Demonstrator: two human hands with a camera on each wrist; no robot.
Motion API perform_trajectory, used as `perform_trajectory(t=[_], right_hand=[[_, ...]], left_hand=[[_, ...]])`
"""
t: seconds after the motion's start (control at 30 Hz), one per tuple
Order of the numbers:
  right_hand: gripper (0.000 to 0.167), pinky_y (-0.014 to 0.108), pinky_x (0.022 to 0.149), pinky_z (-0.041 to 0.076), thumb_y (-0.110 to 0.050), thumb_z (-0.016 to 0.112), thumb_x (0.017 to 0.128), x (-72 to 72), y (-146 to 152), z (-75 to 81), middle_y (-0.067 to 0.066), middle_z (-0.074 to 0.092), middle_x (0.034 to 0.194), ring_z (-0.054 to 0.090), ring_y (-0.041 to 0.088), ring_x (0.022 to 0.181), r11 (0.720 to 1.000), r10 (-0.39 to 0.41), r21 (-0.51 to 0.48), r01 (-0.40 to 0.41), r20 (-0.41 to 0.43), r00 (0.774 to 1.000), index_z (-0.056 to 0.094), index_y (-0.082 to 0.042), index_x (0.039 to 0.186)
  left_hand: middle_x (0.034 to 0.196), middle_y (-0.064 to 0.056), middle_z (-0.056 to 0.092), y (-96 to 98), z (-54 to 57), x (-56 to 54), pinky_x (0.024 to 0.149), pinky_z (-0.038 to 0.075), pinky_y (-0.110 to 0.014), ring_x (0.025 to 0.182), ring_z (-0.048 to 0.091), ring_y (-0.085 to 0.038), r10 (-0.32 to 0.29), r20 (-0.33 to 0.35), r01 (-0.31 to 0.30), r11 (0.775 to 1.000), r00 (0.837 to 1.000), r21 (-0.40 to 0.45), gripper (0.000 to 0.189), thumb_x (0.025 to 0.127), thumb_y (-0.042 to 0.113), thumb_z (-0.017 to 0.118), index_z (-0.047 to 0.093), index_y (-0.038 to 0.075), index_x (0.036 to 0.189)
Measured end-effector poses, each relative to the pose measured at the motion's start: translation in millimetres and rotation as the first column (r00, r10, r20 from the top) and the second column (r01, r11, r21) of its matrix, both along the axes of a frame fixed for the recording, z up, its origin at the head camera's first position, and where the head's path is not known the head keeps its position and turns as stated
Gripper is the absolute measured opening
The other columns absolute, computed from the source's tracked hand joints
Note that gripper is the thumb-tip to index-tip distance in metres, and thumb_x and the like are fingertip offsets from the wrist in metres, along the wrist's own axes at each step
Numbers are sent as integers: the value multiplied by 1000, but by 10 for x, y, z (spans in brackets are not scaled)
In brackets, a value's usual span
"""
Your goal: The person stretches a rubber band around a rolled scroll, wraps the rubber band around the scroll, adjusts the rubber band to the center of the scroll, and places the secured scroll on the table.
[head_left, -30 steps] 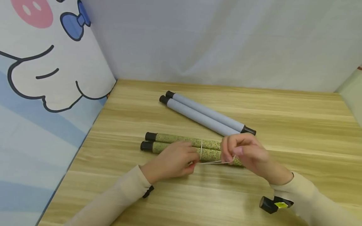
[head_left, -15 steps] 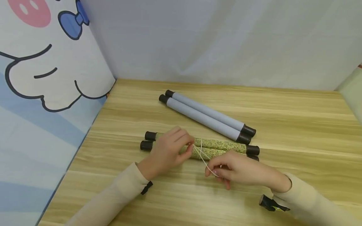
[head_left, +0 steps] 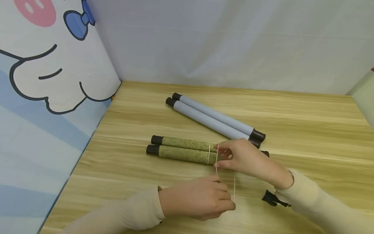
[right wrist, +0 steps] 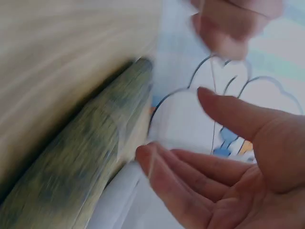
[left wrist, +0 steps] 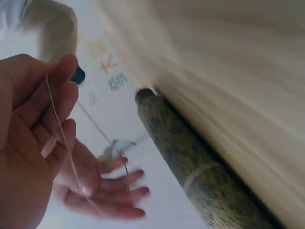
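Note:
A rolled green patterned scroll with two rollers and black end knobs lies on the table, a white string band around its middle. My left hand, on the near side of the scroll, grips a thin white string in curled fingers. Over the scroll's right half is my right hand, thumb and fingers spread apart. String runs across its index fingertip in the right wrist view, and strands stretch between the two hands. The right hand hides part of the scroll's right end.
Behind the green scroll, a second scroll in grey-blue with black knobs lies slantwise on the wooden table. A white cloth wall stands at the back, and a cartoon-printed one on the left.
My left hand has moved from the scroll toward me and right, pulling string along. My right hand rose from the near side to over the scroll, and its fingers spread.

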State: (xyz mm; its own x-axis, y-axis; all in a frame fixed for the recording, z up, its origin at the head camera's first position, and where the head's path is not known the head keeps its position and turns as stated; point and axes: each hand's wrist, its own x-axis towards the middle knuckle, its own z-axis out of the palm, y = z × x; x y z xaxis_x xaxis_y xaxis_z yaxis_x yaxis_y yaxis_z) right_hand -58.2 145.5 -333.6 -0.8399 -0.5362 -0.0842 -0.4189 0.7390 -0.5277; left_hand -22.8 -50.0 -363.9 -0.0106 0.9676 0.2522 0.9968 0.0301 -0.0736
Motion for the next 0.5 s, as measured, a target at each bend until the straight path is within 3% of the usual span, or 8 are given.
perform_trajectory(t=[0.07, 0.13, 0.2, 0.27, 0.33, 0.43, 0.5], right_hand=[[42, 30, 77, 59, -23, 78, 83, 68, -68, -2, 4, 77, 103, 74, 16, 90, 999, 37, 14, -36, -36, 999, 69, -4, 119], [43, 33, 81, 59, -21, 79, 81, 179, -113, -12, 5, 75, 108, 73, 19, 95, 992, 104, 77, -97, -92, 990, 69, -5, 119], [46, 34, 82, 60, -21, 82, 76, 316, -125, -32, 6, 74, 110, 72, 20, 96, 972, 195, 166, -165, -181, 964, 69, -6, 118], [53, 30, 83, 60, -25, 86, 70, 459, -124, -49, 4, 72, 110, 70, 17, 97, 939, 295, 256, -231, -252, 922, 68, -7, 116], [60, 24, 81, 58, -35, 88, 65, 577, -125, -60, 1, 69, 110, 67, 12, 98, 888, 420, 342, -309, -324, 848, 66, -9, 115], [63, 17, 84, 54, -42, 87, 63, 670, -141, -67, -4, 66, 110, 62, 6, 100, 803, 588, 408, -434, -426, 687, 64, -10, 112], [56, 14, 85, 52, -40, 86, 67, 686, -148, -74, -7, 65, 110, 60, 3, 102, 765, 644, 391, -512, -466, 606, 65, -12, 111]], left_hand=[[96, 17, 68, 29, 26, 33, 88, 45, -18, 93, 61, -1, -18, -49, 17, 1000, 999, -6, 18, 97, 28, 52, 67, 25, 108], [92, 15, 67, -6, 71, -6, 84, 46, -18, 88, 61, -3, -30, -38, 32, 998, 999, 59, 16, 96, 28, 54, 68, 23, 102], [82, 13, 64, -88, 122, -105, 76, 46, -17, 78, 57, -5, -33, -24, 36, 987, 999, 155, 12, 92, 30, 59, 67, 21, 88], [71, 12, 59, -186, 154, -236, 65, 42, -17, 68, 51, -6, -22, -37, 30, 973, 999, 228, 16, 88, 31, 64, 62, 21, 75], [64, 11, 53, -266, 153, -363, 60, 37, -18, 62, 45, -7, -4, -59, 19, 966, 998, 257, 23, 84, 32, 66, 56, 21, 67], [61, 9, 47, -324, 115, -489, 59, 35, -20, 60, 41, -10, -5, -86, 24, 974, 996, 225, 27, 82, 31, 65, 50, 20, 62], [63, 8, 47, -330, 83, -530, 60, 36, -21, 62, 41, -10, -28, -82, 44, 979, 996, 198, 26, 82, 31, 63, 49, 20, 63]])
